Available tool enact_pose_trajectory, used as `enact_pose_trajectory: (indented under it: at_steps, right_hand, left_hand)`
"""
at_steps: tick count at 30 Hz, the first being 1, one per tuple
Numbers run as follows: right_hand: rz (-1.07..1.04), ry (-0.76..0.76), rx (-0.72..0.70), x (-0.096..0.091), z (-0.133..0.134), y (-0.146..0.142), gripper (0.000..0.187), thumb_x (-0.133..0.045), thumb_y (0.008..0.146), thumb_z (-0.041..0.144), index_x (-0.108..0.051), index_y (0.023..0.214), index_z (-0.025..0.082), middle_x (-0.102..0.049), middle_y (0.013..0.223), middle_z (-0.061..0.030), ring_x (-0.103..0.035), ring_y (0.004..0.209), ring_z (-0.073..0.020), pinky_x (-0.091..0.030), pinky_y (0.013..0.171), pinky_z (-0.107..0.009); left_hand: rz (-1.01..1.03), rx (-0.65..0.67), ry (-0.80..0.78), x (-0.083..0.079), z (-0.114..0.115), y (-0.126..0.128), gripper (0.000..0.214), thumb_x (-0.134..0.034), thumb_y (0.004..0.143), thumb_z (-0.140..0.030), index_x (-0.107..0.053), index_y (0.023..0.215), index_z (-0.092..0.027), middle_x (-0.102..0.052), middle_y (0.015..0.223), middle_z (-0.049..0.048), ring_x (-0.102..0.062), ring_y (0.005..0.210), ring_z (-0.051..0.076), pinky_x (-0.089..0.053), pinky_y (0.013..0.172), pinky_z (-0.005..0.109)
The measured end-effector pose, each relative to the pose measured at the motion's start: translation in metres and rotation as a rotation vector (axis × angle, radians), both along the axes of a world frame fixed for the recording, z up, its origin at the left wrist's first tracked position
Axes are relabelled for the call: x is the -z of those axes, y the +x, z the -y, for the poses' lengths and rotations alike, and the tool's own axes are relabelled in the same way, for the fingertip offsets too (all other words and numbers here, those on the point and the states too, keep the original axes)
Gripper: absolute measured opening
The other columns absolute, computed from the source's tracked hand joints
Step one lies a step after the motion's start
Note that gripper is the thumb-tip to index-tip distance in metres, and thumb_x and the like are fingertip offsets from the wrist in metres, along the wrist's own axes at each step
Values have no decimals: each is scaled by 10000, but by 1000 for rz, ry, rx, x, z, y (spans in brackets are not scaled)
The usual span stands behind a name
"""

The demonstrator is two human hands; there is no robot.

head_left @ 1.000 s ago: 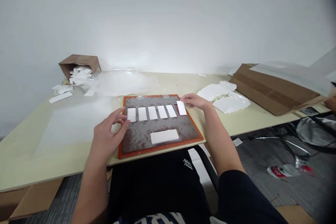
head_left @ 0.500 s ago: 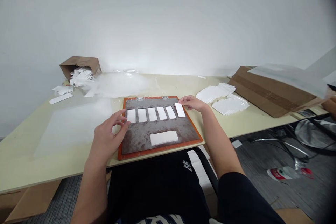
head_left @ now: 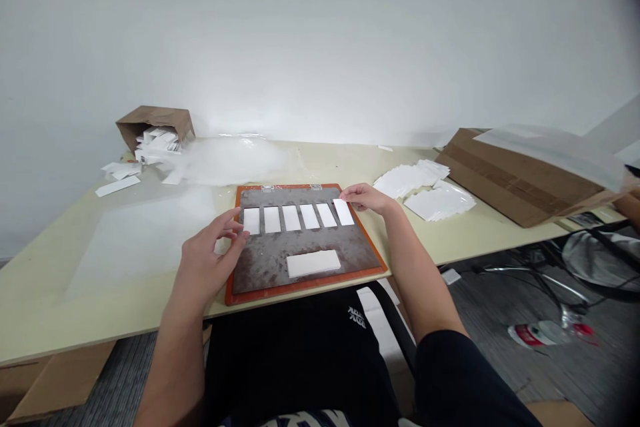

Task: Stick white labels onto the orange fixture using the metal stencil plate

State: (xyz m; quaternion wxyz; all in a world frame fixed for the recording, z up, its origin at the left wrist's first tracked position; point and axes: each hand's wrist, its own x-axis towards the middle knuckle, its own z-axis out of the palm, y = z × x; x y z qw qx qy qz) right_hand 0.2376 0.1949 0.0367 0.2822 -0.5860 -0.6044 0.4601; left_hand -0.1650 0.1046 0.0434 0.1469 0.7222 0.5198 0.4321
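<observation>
A dark grey plate with an orange border lies at the table's front edge, two hinges along its far side. Several white cards sit in a row of cutouts across it. My right hand pinches the top corner of the rightmost white card, which lies over the last cutout. At the plate's left edge, my left hand has thumb and fingers apart beside the leftmost card, holding nothing. A stack of white cards rests on the plate's near part.
An open cardboard box of white strips lies at the back left, near a sheet of clear plastic. Fanned white cards lie right of the plate, beside a larger cardboard box. A bottle lies on the floor.
The rightmost card has shifted slightly toward me, lower over its cutout, with my right hand still at its corner. My left hand stays at the plate's left edge.
</observation>
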Motion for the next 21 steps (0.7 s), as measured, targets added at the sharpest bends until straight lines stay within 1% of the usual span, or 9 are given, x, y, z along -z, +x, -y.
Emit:
enact_pose_trajectory:
  at_steps: [5,8,13,21]
  right_hand:
    - [35,14,15,-3,2,-2,473,-774,613,586,-698,820,168,-450,606,34,-289,538,-68,-194,474,-237]
    - [55,30,19,-4,4,-4,459,-778,605,571,-703,813,168,-511,654,11,-329,551,-73,-213,473,-237]
    - [86,56,22,-6,5,-9,450,-809,555,516,-721,816,160,-606,761,-19,-387,574,-80,-240,484,-243]
    - [107,74,31,-9,7,-12,427,-809,544,480,-730,804,150,-611,762,-15,-434,610,-95,-282,520,-248]
  left_hand:
    - [-7,-1,-9,-2,1,-1,429,-557,870,-468,-584,1251,-273,-736,943,2,-698,807,173,-533,845,338]
    - [-10,3,-14,-2,1,0,437,-555,870,-468,-580,1258,-267,-737,954,11,-696,818,180,-532,851,347]
    - [-4,1,-4,0,0,1,440,-559,871,-480,-581,1256,-269,-734,952,9,-693,807,176,-530,847,341]
    - [-9,-6,-34,-1,0,0,450,-554,873,-479,-567,1274,-274,-734,974,10,-693,836,178,-537,783,311]
